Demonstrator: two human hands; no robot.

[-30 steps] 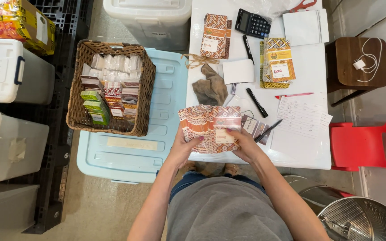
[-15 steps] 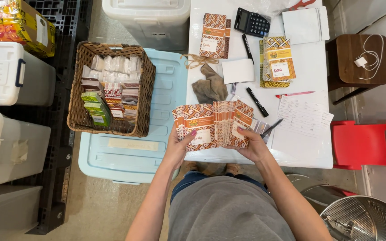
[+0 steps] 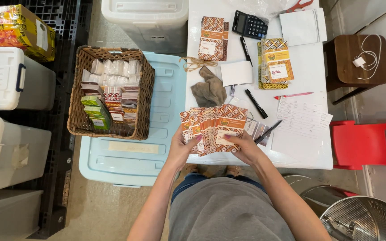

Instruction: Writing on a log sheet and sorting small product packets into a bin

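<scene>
Packets fanned wider, basket of boxes

A wicker basket of small boxes is seen left of the hands, on a pale blue bin lid. A calculator, black markers and a grey cloth are seen beyond them; a red chair right.

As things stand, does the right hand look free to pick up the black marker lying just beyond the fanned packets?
Probably not at once: the right hand and left hand both grip the fan of patterned packets. The black marker lies close on the white table with nothing covering it.
</scene>
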